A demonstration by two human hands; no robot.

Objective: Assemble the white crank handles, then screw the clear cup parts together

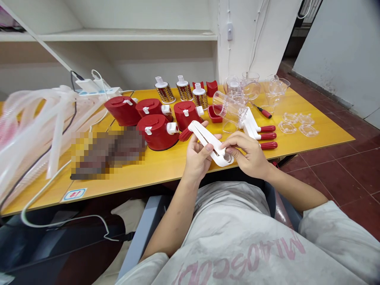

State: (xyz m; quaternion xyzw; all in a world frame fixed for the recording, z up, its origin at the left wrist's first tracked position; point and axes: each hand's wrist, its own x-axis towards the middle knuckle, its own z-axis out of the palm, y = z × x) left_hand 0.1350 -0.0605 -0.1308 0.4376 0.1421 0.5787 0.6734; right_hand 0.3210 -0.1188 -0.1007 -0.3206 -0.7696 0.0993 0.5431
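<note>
Two hands (197, 160) (247, 154) — holding white plastic handle (208, 139)

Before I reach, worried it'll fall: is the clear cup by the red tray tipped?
Tipped: the clear plastic cup lies sideways, mouth facing left.

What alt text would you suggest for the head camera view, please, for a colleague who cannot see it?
A person's left hand and right hand hold a white plastic handle with a red grip above a yellow table. Nearby stand red grater bodies, perforated metal grater drums and clear plastic parts, with translucent tubing at the far left.
</note>
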